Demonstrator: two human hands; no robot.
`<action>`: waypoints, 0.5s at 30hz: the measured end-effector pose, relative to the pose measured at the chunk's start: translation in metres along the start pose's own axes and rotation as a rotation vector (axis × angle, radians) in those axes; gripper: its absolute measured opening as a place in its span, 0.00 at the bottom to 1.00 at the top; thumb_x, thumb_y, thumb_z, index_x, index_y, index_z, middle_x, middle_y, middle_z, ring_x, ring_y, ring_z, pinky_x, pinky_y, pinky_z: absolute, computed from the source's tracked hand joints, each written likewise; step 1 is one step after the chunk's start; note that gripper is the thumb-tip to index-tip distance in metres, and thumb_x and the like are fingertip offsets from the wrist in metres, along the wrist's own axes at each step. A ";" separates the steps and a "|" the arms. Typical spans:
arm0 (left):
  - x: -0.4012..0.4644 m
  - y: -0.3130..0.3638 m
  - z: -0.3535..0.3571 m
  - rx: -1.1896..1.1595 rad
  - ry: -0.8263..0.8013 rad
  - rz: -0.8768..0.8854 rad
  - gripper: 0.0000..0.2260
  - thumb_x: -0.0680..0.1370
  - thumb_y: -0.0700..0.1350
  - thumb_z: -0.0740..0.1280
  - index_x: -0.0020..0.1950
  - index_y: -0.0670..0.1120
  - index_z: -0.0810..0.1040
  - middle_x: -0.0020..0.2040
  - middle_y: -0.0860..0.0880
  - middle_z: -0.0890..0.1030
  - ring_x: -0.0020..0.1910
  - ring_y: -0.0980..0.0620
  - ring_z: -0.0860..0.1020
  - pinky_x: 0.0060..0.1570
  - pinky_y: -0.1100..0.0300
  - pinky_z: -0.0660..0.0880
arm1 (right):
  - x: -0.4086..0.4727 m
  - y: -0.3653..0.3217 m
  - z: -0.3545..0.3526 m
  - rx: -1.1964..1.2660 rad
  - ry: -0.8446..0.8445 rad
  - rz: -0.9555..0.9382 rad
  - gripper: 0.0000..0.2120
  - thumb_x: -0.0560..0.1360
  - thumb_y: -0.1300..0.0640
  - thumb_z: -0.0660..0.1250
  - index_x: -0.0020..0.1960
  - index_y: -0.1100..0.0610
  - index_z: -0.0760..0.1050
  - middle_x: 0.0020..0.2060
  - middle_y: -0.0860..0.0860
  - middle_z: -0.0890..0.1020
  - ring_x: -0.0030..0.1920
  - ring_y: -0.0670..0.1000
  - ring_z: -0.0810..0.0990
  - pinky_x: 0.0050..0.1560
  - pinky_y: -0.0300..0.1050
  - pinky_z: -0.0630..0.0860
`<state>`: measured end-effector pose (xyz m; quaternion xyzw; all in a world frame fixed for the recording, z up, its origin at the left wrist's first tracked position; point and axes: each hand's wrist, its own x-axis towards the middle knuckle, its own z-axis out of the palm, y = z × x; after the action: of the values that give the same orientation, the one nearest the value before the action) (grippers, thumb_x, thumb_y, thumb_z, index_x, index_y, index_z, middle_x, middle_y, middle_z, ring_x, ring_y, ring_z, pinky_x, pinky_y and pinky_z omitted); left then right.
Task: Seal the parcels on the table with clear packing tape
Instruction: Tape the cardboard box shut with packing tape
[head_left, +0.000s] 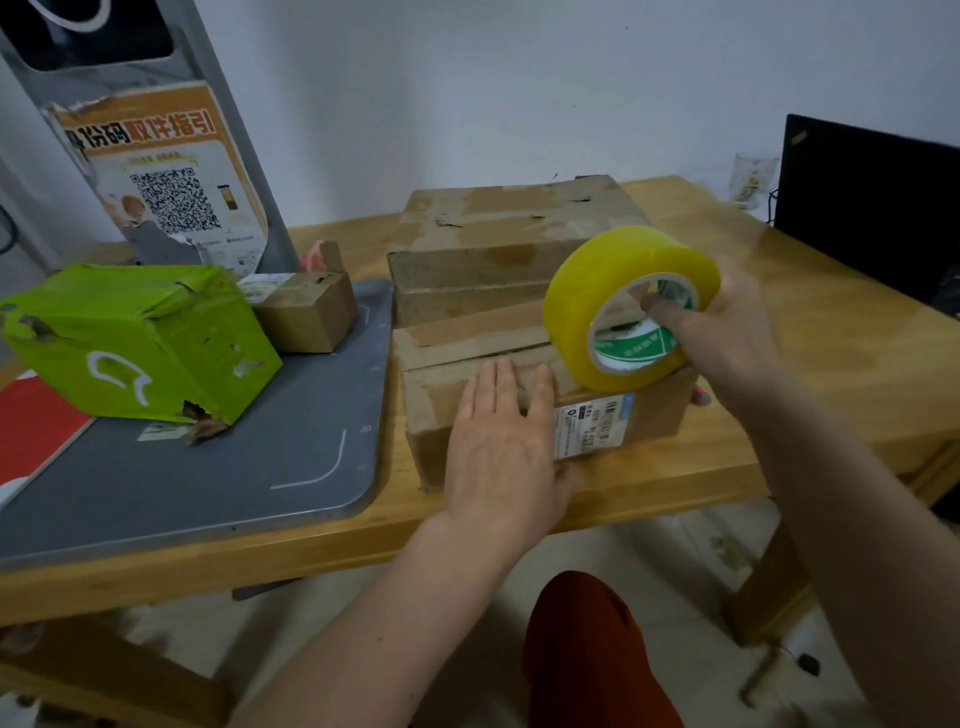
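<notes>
right hand (727, 338) fingers grasping tape roll (631, 306), fingertips hidden; left hand (504, 441) flat on box (654, 410).

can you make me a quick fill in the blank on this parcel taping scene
1. The right hand holds a roll of ____ tape.
2. The left hand lies flat on the ____ cardboard box.
3. The green parcel sits on a ____ mat.

Missing words: yellow; nearest; grey

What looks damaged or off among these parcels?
The green parcel on the grey scale platform is torn in several spots, with brown showing through at its lower corner. The big cardboard box behind has ragged old tape.
</notes>
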<state>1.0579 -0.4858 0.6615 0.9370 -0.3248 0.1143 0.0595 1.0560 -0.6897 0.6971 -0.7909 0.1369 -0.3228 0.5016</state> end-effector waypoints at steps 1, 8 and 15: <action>0.003 0.007 0.000 0.001 -0.017 -0.007 0.41 0.79 0.61 0.61 0.81 0.43 0.42 0.81 0.37 0.45 0.80 0.41 0.44 0.79 0.48 0.43 | -0.003 0.001 0.002 0.037 0.019 0.040 0.15 0.72 0.57 0.74 0.56 0.55 0.74 0.47 0.51 0.81 0.46 0.49 0.81 0.44 0.43 0.76; 0.014 0.020 0.005 0.026 -0.019 0.039 0.40 0.79 0.60 0.62 0.79 0.37 0.50 0.80 0.38 0.52 0.80 0.42 0.48 0.79 0.49 0.42 | -0.014 0.005 0.014 0.075 -0.002 0.050 0.10 0.70 0.61 0.76 0.50 0.54 0.82 0.43 0.47 0.84 0.46 0.47 0.84 0.49 0.50 0.81; 0.012 0.017 0.005 0.048 -0.019 0.056 0.41 0.80 0.59 0.61 0.80 0.36 0.45 0.81 0.38 0.48 0.80 0.42 0.46 0.78 0.50 0.40 | -0.005 0.000 0.006 0.038 -0.072 -0.011 0.03 0.75 0.63 0.70 0.47 0.56 0.80 0.39 0.49 0.82 0.40 0.44 0.81 0.39 0.35 0.76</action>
<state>1.0572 -0.5072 0.6600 0.9297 -0.3485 0.1148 0.0306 1.0563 -0.6826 0.6930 -0.7929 0.1083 -0.2995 0.5194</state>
